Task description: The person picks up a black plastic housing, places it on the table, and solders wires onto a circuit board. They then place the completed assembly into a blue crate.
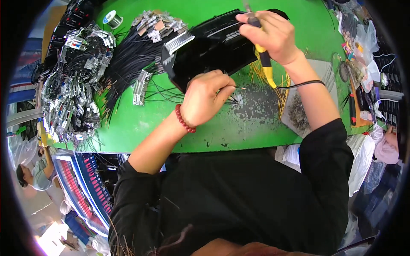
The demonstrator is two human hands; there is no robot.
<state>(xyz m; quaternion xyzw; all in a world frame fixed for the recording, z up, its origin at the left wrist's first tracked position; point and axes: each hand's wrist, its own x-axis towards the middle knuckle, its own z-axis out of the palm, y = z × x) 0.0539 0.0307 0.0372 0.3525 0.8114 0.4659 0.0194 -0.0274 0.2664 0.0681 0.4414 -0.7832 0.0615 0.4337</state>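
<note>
A soldering iron with a yellow and black handle (265,59) is in my right hand (275,36), with its metal tip pointing up and away and its black cord trailing past my forearm. My left hand (207,96), with a red bead bracelet (183,119) at the wrist, is closed in a pinch on a thin black wire (240,88). The wire's bare end sticks out to the right of the fingers. Just beyond both hands lies a glossy black plastic housing (205,51), partly covered by them. The iron's tip is blurred against the far edge.
On the green table (158,130), bundled black cables (132,55) with silver connectors lie left, beside a heap of metal-ended leads (70,106). A solder spool (112,19) stands at the back. Yellow wires (279,96) and a grey board (299,111) with clippings sit right.
</note>
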